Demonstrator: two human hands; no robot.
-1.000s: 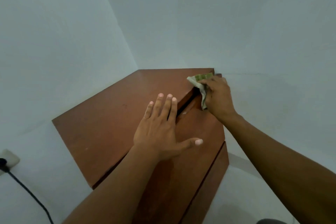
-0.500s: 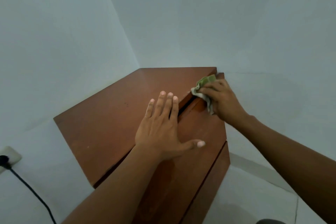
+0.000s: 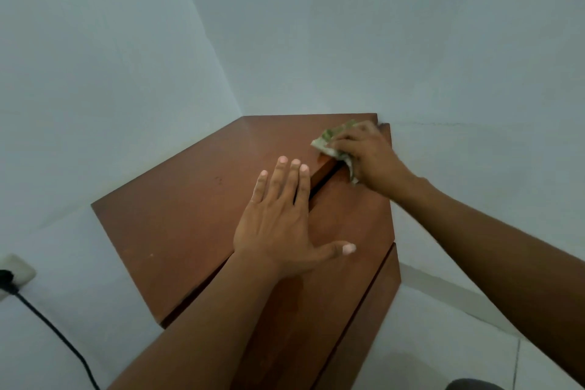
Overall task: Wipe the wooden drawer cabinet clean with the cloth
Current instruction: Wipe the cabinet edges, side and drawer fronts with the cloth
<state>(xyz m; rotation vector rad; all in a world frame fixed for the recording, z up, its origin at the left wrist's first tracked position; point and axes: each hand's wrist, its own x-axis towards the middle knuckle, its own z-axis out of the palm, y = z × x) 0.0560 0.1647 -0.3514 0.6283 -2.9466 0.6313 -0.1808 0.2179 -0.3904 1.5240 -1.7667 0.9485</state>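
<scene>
The reddish-brown wooden drawer cabinet (image 3: pixel 177 225) stands in a room corner, seen from above, with its drawer fronts sloping down toward me. My left hand (image 3: pixel 278 218) lies flat on the front edge of the top, fingers spread, thumb over the upper drawer front. At the far right corner of the top, my right hand (image 3: pixel 370 158) presses a crumpled green and white cloth (image 3: pixel 329 142) onto the wood. The cloth hangs partly over the top's front edge, and my fingers hide most of it.
Pale walls (image 3: pixel 126 73) close in behind and left of the cabinet. A white wall socket (image 3: pixel 17 272) with a black plug and cable (image 3: pixel 57 336) sits low on the left. Light floor tiles (image 3: pixel 443 342) show to the right of the cabinet.
My right hand with the cloth slid down the front edge, then back up onto the far right corner of the top. My left hand stayed flat in place.
</scene>
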